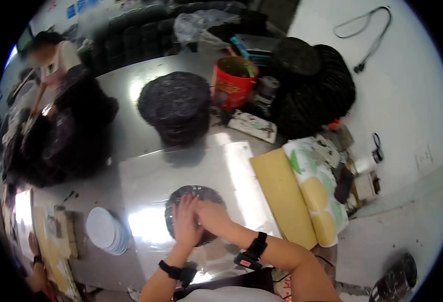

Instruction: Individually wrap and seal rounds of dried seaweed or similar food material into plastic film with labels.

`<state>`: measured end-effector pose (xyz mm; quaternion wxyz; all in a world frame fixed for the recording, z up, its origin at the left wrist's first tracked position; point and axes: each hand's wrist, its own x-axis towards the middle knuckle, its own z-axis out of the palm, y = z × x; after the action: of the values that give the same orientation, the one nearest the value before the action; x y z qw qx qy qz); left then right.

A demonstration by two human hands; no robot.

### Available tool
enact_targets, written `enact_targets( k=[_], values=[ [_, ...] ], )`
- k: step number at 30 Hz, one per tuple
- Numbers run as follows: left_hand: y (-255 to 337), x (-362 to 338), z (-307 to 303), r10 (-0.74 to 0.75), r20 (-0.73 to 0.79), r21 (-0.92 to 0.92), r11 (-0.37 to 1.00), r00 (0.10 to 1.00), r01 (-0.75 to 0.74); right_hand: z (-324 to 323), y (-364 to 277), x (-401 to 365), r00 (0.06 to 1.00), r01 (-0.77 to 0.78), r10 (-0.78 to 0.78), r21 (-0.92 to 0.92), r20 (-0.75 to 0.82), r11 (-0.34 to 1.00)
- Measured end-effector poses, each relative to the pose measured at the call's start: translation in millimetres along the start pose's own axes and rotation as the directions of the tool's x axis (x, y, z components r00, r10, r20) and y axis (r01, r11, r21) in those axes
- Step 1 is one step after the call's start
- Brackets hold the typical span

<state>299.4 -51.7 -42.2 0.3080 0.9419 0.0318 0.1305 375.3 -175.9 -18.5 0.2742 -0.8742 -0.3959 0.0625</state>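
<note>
A dark, round, flat disc with a shiny, film-like surface lies on a clear plastic sheet in front of me. My left hand rests on top of it, fingers stretched out and lying flat. Over the same disc, my right hand meets the left one from the right, its fingers mostly hidden or blurred. Both wrists wear black straps. Beyond the sheet stands a tall stack of similar dark discs. To the left of the sheet is a stack of pale round plates or lids.
A red bucket, a dark jar and a white power strip stand at the back. Right of the sheet lies a yellow board. More dark discs are piled behind. At left, another person works beside dark bundles.
</note>
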Motion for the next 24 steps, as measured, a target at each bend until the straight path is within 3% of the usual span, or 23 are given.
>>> enact_targets(
  k=[2,6,8,9,11,14,17,20,24],
  values=[
    [0,0,1,0.025,0.025,0.084,0.996,0.999,-0.028,-30,7,-13,0.994,0.000,-0.021,0.188,0.111,0.982],
    [0,-1,5,0.025,-0.020,0.053,0.998,0.999,-0.024,-106,53,-90,0.947,-0.179,0.186,0.053,-0.263,0.982],
    [1,-1,5,0.028,-0.024,0.055,0.998,0.999,-0.027,-133,125,-151,0.779,-0.427,0.341,-0.046,-0.526,0.903],
    [1,-2,4,0.029,-0.022,0.062,0.998,0.999,-0.028,-159,141,-168,0.576,-0.619,0.516,0.074,-0.634,0.782],
    [2,-1,3,0.025,-0.022,0.067,0.997,0.999,-0.023,-189,153,-193,0.538,-0.736,0.559,-0.029,-0.631,0.676],
    [2,-1,5,0.039,-0.023,0.067,0.997,0.999,-0.037,-168,173,-169,0.666,-0.667,0.489,-0.156,-0.564,0.728],
    [1,-3,3,0.036,-0.016,0.076,0.997,0.999,-0.035,-150,204,-112,0.803,-0.531,0.174,-0.551,-0.570,0.643],
    [2,-2,3,0.038,-0.011,0.073,0.997,0.999,-0.037,-125,269,-90,0.740,-0.623,0.266,-0.481,-0.618,0.617],
    [4,-3,1,0.013,-0.001,0.093,0.996,1.000,-0.013,-129,267,-87,0.546,-0.676,0.469,-0.035,-0.694,0.736]
  ],
)
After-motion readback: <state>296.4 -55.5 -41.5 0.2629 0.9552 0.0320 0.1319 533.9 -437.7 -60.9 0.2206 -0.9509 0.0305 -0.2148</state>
